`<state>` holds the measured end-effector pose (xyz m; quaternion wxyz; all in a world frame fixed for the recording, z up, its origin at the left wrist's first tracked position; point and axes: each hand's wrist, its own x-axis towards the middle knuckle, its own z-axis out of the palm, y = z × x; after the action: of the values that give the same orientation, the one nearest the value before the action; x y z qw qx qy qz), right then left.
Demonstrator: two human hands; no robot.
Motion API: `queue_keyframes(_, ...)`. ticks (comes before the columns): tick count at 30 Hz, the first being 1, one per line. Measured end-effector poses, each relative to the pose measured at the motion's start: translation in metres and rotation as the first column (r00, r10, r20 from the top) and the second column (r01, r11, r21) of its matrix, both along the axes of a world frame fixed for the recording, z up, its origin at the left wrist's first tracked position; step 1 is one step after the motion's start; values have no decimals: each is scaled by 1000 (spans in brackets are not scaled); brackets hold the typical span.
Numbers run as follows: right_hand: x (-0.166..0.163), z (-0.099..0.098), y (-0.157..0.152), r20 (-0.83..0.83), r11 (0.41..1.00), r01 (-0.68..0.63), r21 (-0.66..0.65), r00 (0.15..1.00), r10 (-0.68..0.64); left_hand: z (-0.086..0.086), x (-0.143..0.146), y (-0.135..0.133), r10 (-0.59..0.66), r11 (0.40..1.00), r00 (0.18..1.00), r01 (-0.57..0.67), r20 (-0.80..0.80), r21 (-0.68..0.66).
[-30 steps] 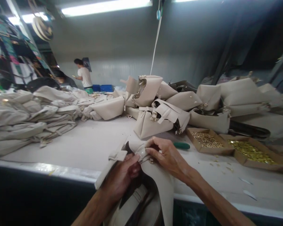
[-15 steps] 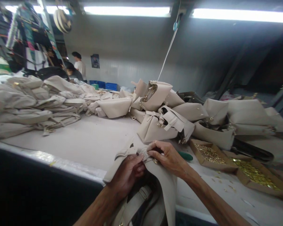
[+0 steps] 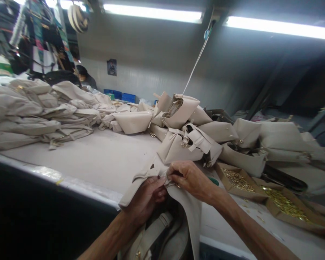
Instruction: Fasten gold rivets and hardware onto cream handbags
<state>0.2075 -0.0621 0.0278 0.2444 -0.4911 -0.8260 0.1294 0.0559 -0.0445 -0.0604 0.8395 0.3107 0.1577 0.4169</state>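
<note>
A beige handbag (image 3: 184, 216) hangs over the front edge of the white worktable (image 3: 103, 159). My left hand (image 3: 147, 198) grips its upper flap from below, fingers closed on the fabric. My right hand (image 3: 191, 178) pinches the same strap end from above, with a small gold fitting under its fingers. The two hands touch at the strap. Just behind my right hand lies a green-handled tool (image 3: 213, 180), mostly hidden.
Several finished beige bags (image 3: 184, 144) are piled behind my hands, and flat beige pieces (image 3: 29, 115) are stacked at the left. Two cardboard trays of gold fittings (image 3: 238, 180) (image 3: 284, 206) sit at the right. A person (image 3: 82, 77) is seated far back left.
The view has swung left and slightly up. Both hands keep their hold on the bag strap and have shifted little. The standing person at the back has gone from sight.
</note>
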Motion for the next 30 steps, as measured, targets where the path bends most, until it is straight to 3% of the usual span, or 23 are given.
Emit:
queue_keyframes(6,1,0,7,2,995,24,-95,1000,-24,-4,1,0,-2,999,1000,2,-8,39)
queue_keyframes(13,7,-6,14,-169,984,-85,-154,984,59,-8,-1,4,6,998,1000,-5,-30,56)
queue_keyframes(17,6,-18,15,-299,975,-13,-224,952,-56,-8,-1,4,2,999,999,-1,-34,34)
queue_keyframes(21,3,-29,13,-357,976,117,-181,917,-176,-7,-1,4,10,1000,998,-10,-61,11)
queue_keyframes(26,0,-35,11,-404,995,73,-72,910,-96,-5,-1,4,18,1000,997,-17,-73,11)
queue_keyframes(30,-4,-37,10,-425,989,141,-52,893,-150,-7,-1,6,31,999,998,-30,-58,14)
